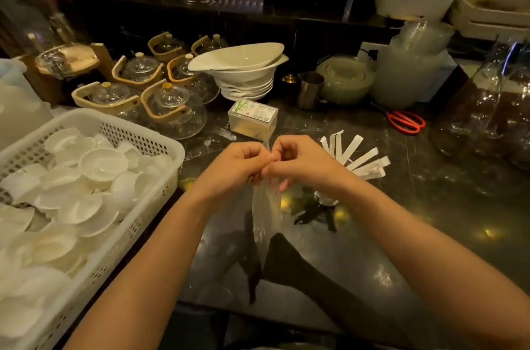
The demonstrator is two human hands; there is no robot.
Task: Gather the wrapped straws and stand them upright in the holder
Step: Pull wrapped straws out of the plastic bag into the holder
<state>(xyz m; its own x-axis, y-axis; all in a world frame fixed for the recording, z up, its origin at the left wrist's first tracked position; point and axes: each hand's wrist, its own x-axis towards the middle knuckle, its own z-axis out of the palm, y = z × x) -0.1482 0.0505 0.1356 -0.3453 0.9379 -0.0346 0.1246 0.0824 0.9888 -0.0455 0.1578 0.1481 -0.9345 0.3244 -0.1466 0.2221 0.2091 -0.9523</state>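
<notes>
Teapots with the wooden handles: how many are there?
6, in pairs behind the basket: front and, middle and, back and. More may hide behind.

Both forearms bare, reaching forward from the lower corners and converging toward the middle. Left hand curled, knuckles up, fingertips pinched closed and pressed against those of the other hand. Right hand likewise curled, palm turned down and inward, thumb tucked under, fingers bent and closed tight. Wrists level, slightly bent, hands touching at the fingertips, raised above the surface.
</notes>
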